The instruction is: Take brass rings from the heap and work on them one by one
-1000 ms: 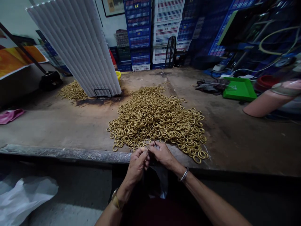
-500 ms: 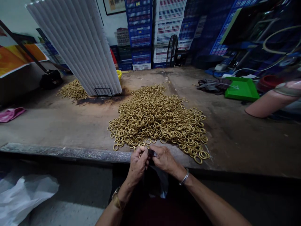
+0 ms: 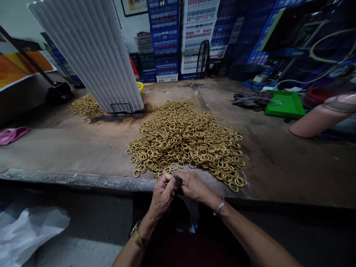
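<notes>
A wide heap of gold-coloured rings [image 3: 186, 137] lies on the worktable in front of me. At the table's front edge, just below the heap, my two hands meet. My left hand [image 3: 162, 194] is closed, and a bit of a gold-coloured ring [image 3: 166, 184] shows between its thumb and fingers. My right hand [image 3: 196, 188] is wrapped round a small dark tool [image 3: 179, 180], whose tip points at the left fingers. The tool's exact kind is too small to tell, and most of it is hidden in the hand.
Beyond the heap leans a tall white ridged panel [image 3: 89, 55], with a smaller pile of rings [image 3: 86, 105] beside it. A green tray [image 3: 285, 104] and a pink bottle [image 3: 319, 118] stand at the right. A pink cloth [image 3: 12, 135] lies at the left; stacked crates [image 3: 166, 44] rise behind.
The dark tool shows more plainly between my hands, as the right hand has turned slightly. Both hands stay at the same spot, and the heap looks the same.
</notes>
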{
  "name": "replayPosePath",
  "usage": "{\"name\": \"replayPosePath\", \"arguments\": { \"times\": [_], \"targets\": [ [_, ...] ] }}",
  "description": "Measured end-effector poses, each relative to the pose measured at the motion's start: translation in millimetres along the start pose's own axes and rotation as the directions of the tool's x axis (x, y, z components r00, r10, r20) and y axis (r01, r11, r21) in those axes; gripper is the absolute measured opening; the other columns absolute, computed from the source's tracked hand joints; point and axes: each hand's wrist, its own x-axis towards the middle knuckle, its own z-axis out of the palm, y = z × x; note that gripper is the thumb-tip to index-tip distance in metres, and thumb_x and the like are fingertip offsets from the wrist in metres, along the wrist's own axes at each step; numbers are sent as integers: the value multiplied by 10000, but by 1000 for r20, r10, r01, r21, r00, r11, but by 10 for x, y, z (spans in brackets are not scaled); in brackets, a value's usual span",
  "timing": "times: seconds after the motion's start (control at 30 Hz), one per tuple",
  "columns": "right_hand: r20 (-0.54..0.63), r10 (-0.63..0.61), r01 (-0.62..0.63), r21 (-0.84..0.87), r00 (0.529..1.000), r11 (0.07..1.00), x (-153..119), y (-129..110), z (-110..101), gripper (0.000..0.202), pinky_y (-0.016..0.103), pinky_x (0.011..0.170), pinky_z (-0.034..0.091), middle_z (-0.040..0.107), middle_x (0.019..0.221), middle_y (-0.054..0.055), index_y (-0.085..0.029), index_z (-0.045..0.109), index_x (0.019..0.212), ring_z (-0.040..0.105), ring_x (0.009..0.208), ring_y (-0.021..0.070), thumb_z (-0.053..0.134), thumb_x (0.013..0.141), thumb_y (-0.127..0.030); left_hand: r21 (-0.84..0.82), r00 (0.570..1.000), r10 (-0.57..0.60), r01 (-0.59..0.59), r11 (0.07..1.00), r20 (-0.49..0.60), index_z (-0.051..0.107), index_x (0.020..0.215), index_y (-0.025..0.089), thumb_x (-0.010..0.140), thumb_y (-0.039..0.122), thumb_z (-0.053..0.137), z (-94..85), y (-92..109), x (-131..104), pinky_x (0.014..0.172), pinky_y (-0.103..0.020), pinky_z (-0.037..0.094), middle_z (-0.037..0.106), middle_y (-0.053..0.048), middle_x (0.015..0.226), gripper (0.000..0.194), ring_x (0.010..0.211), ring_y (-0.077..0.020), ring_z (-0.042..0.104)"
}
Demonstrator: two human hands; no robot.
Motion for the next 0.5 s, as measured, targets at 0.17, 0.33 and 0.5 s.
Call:
{"name": "replayPosePath", "arguments": {
  "times": [0.17,0.33,0.5],
  "targets": [
    [-107,169,-187,-179,980,966,86,26,-14,212,224,572,284,644,787,32,-200,555,902,557,691,143,437,734,-147,-258,985,-116,145,955,125,458,691,179,748,409,561,40,54,-115,360,-158,282,465,51,535,259,377,-43,366],
    [-183,232,-277,-275,955,921,257,-83,25,203,239,590,299,647,811,55,-189,497,964,589,734,169,447,768,-192,-512,967,-211,254,821,143,451,699,166,726,435,576,45,38,-81,357,-157,279,537,6,681,297,431,-44,396],
    [-173,278,-323,-353,945,878,367,-93,75,190,250,577,309,651,787,67,-195,496,942,608,719,190,454,759,-161,-526,971,-215,237,817,103,510,735,152,723,389,587,-12,1,-59,377,-169,294,558,-21,738,249,491,-65,450]
  ]
}}
